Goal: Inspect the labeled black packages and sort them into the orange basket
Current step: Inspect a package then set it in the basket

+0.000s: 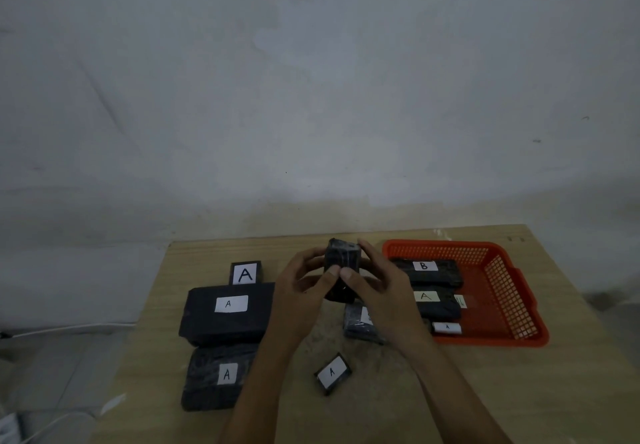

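Left stack: three black packages lie at the left of the counter, each label reading A: a small one at the back, a large one in the middle, a crumpled one in front.
Loose packet: a small package labelled A lies tilted on the counter, near the front, between the two forearms.
Left hand: the left hand grips the left side of the held package, thumb on its near face.
Held package: a small black package is raised above the counter's middle, upright between both hands; no label shows on the faces in view.
Right hand: the right hand grips the right side of the same package, thumb meeting the left thumb.
Hidden packet: another package lies below the right wrist; its label is partly covered and unreadable.
Basket: the orange basket sits at the right and holds packages labelled B and A, plus a small one at its near edge.
Step in hand: inspection, judged from the two-handed hold at eye line.
Next move: probably turning the package until its label faces up, then carrying it right, over the basket's near rim.
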